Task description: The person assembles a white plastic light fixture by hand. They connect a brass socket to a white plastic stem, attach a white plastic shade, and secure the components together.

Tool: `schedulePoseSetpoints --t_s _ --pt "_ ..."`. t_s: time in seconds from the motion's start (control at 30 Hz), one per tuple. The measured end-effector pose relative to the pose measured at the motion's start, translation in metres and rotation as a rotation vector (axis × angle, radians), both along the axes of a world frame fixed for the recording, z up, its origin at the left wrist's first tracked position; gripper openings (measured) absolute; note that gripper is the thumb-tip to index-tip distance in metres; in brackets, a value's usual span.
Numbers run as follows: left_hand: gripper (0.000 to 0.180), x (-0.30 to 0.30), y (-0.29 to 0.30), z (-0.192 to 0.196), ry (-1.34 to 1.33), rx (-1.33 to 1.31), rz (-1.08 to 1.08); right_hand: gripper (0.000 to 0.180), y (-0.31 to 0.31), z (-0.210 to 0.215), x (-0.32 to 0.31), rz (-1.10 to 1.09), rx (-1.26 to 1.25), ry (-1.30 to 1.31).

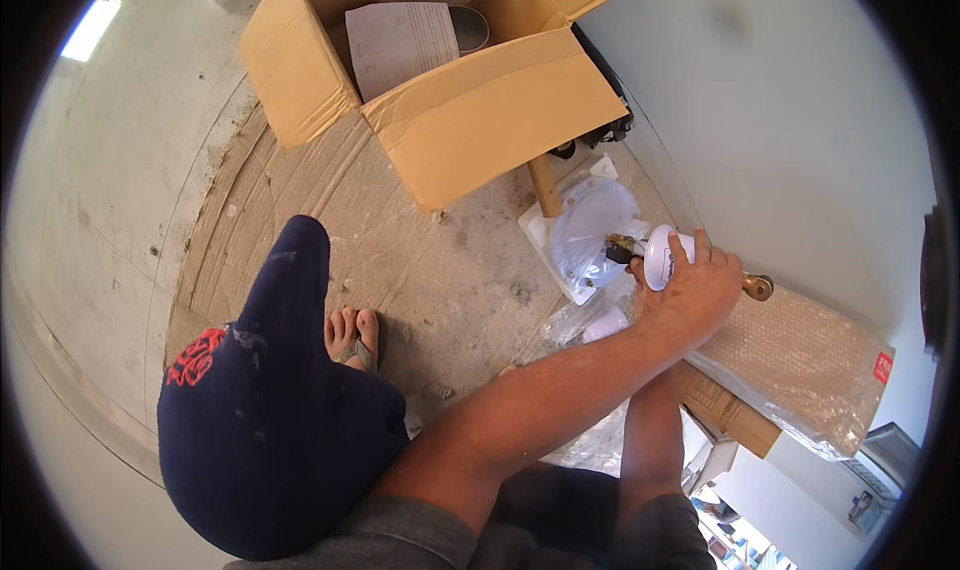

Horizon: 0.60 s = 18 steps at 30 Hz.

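My left hand (708,292) reaches across to the right, its fingers wrapped round a white cup-shaped cover (660,257) with dark print. A brass-coloured end piece with a hole (758,287) sticks out past the hand. On the cover's other side is a dark fitting with brassy parts (622,249). My right hand (637,272) is mostly hidden behind my left forearm; only some fingertips seem to show beside the fitting. Just left of the hands, a round white part in clear plastic (590,225) rests on a white foam tray (537,232).
An open cardboard box (490,120) holding a paper sheet (400,45) stands at the far side. A bubble-wrapped long package (800,365) lies right, by the wall (790,100). A small white cup (605,323) sits near my forearm. My bent leg in navy cloth (270,410) is left.
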State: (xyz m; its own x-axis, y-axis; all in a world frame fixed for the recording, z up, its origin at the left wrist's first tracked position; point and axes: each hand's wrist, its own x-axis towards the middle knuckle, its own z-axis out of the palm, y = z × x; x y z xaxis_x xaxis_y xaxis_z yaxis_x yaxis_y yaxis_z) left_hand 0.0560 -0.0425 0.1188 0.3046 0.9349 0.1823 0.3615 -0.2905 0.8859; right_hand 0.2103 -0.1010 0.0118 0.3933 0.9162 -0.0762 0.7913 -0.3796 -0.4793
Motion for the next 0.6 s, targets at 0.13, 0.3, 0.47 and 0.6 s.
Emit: schedulePoseSetpoints --t_s 0.13,0.3,0.47,0.6 --pt "0.026 -0.004 -0.004 -0.001 -0.039 0.007 0.024 0.035 0.000 -0.003 0.000 -0.008 0.007 0.001" --pt "0.027 -0.031 0.005 0.010 0.024 -0.019 -0.137 0.036 0.006 -0.006 -0.006 0.005 0.014 0.014" --pt "0.026 -0.026 0.006 0.006 0.032 -0.045 -0.192 0.037 0.002 -0.013 -0.001 -0.015 0.025 0.000" --pt "0.026 -0.025 0.002 0.008 0.027 -0.103 -0.158 0.037 0.003 -0.017 0.001 -0.014 0.029 -0.007"
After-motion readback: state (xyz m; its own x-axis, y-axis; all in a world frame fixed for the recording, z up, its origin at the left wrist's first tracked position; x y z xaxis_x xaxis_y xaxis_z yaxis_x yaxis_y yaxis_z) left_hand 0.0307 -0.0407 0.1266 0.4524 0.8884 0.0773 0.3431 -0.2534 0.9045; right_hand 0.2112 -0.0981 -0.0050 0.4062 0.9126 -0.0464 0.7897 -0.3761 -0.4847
